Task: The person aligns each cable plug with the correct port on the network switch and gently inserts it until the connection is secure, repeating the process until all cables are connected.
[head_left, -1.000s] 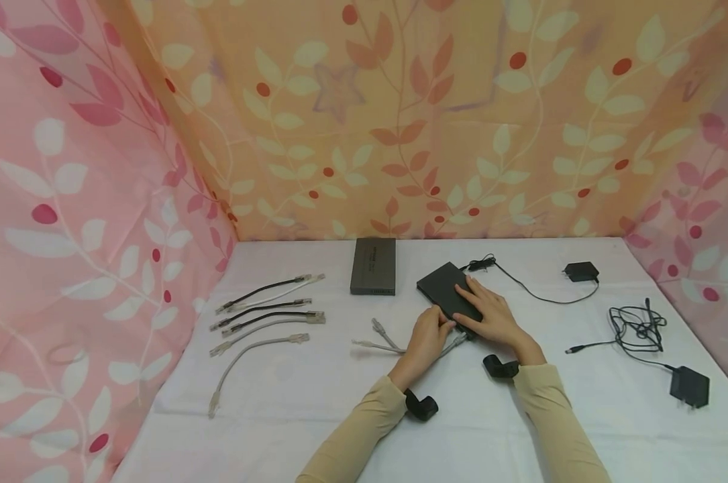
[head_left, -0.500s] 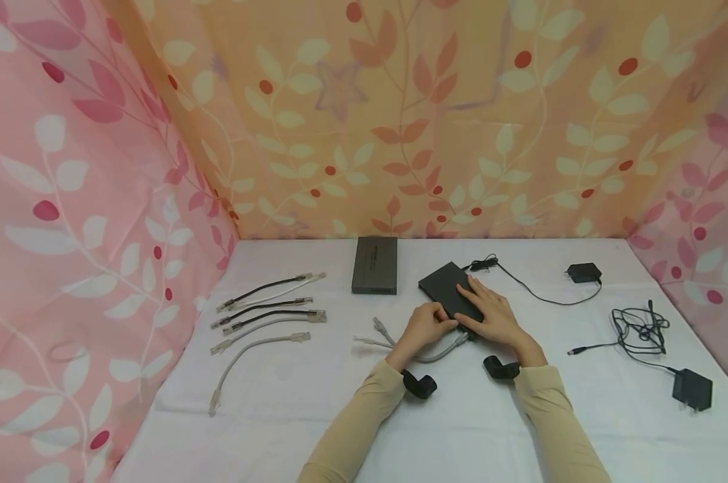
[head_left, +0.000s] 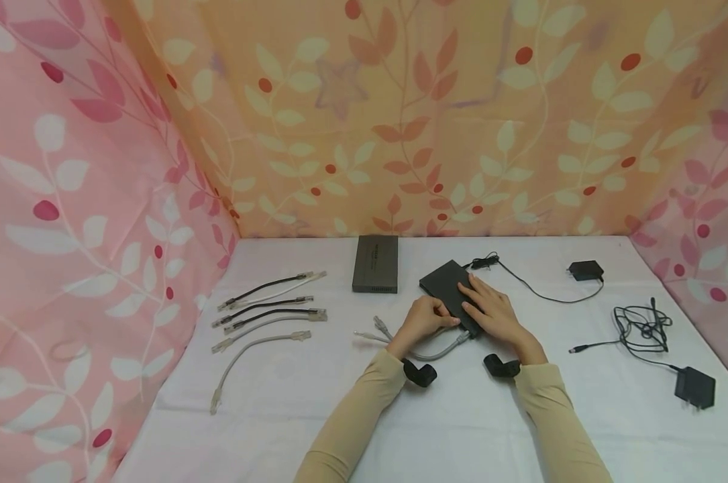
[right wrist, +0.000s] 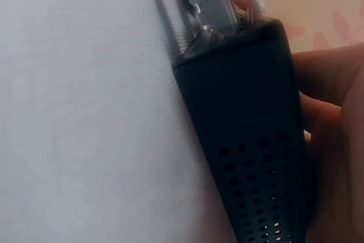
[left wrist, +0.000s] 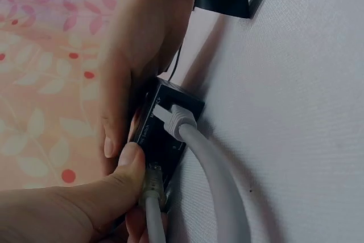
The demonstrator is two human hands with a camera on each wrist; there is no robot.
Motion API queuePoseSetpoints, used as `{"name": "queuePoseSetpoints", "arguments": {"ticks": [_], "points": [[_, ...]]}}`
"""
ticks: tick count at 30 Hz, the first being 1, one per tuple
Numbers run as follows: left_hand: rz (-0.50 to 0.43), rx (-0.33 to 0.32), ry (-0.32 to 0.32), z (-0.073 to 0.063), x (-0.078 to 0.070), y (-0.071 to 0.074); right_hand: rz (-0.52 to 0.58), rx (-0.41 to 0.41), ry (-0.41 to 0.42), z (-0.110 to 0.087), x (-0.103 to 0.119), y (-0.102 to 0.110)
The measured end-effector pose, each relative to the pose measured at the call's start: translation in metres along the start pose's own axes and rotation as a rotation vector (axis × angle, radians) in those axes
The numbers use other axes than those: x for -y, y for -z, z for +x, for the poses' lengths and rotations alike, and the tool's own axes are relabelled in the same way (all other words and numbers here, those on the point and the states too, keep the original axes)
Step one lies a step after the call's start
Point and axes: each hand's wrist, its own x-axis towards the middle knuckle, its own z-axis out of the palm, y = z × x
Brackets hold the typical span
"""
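Note:
A black network switch (head_left: 445, 283) lies slanted on the white table. My right hand (head_left: 495, 314) rests on top of it with fingers stretched across the casing. Thumb and fingers of my left hand (head_left: 423, 320) pinch the clear plug (left wrist: 153, 186) of a thin grey network cable right at a port on the switch's near edge. Beside it a thicker grey network cable (left wrist: 216, 180) sits in another port, its plug (left wrist: 179, 122) seen in the left wrist view. The vented side of the switch fills much of the right wrist view.
A second switch (head_left: 375, 265) stands behind my left hand. Several short network cables (head_left: 267, 325) lie at the left. One power adapter (head_left: 586, 270) has its cord running to the held switch; another adapter (head_left: 694, 388) with a coiled cord (head_left: 641, 329) lies at the right.
My left hand has shifted slightly up and left, baring more of the grey cable below it. The right hand's fingers have moved a little to the right on the switch.

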Motion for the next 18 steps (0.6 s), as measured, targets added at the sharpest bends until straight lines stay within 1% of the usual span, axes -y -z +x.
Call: {"name": "queuePoseSetpoints", "arguments": {"ticks": [6, 11, 14, 18], "points": [[-0.009, -0.019, -0.018, 0.0006, -0.0009, -0.0031, 0.002, -0.009, -0.006, -0.0023, 0.0023, 0.0009], [-0.019, -0.033, -0.026, 0.0010, 0.0018, -0.0057, 0.009, -0.008, -0.015, -0.0034, 0.0017, 0.0017], [-0.034, -0.017, -0.038, 0.0009, 0.0043, -0.0055, 0.011, -0.018, -0.017, -0.0030, 0.0003, 0.0014], [-0.056, 0.032, -0.061, -0.0001, 0.0064, -0.0016, -0.013, -0.029, -0.004, -0.0008, -0.0019, -0.0001]]}}
